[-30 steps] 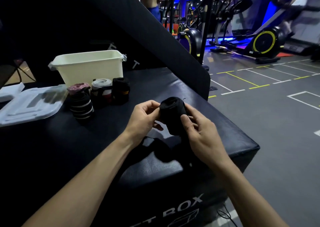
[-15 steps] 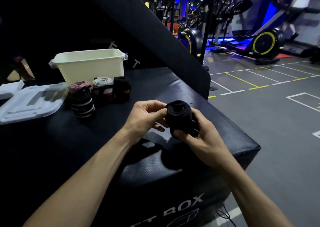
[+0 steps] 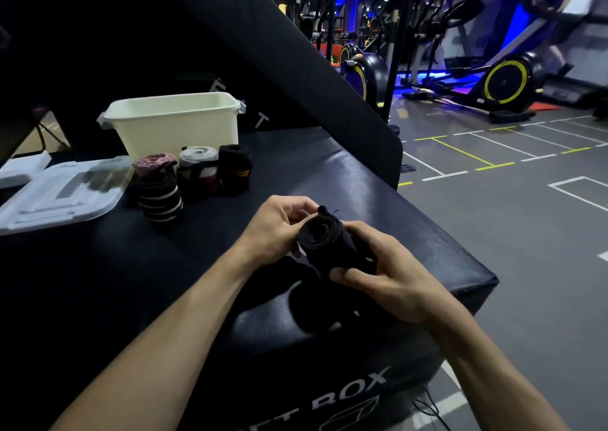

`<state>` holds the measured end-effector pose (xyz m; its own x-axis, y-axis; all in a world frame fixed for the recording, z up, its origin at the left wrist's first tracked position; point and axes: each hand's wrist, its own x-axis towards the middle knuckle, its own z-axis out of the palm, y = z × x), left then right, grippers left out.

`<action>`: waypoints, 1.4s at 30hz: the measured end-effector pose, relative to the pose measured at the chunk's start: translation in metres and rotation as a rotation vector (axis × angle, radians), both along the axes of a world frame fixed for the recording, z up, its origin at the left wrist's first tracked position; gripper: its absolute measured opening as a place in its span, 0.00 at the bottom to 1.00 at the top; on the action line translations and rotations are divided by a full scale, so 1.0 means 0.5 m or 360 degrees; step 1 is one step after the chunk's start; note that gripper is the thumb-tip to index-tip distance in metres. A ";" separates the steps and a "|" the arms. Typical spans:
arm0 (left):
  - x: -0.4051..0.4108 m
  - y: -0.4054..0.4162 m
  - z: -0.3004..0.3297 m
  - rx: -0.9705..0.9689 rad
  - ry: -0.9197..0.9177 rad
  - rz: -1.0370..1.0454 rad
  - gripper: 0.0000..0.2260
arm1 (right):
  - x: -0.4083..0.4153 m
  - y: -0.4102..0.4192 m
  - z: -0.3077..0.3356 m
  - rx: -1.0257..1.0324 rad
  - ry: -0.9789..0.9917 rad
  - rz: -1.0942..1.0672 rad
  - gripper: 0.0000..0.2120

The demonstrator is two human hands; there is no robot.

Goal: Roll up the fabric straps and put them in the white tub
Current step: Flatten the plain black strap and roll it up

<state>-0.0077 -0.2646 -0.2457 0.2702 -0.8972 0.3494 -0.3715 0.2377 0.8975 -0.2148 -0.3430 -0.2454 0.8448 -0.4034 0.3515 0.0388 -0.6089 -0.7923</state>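
Both hands grasp a black strap (image 3: 324,243) wound into a thick roll, its spiral end showing, held above the near right of the black box (image 3: 345,174). The left hand (image 3: 279,230) pinches its far side; the right hand (image 3: 385,276) curls under it. Far left stands the tub (image 3: 174,124), with four rolls (image 3: 194,177) just before it and a lid (image 3: 62,190) to their left.

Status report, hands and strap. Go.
Both hands on the black strap: left hand pinching the roll, right hand gripping it. Strap rolled, its tail trailing down. White tub beyond four finished rolls; path open.
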 end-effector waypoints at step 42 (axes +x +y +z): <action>0.006 0.040 0.048 0.0267 0.0012 -0.0476 0.26 | 0.029 0.013 -0.010 0.0757 -0.0408 -0.0483 0.18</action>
<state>-0.0045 -0.2446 -0.2218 -0.0115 -0.9819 0.1891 -0.3010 0.1837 0.9358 -0.2005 -0.3363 -0.2505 0.5805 -0.7747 0.2505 0.1441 -0.2051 -0.9681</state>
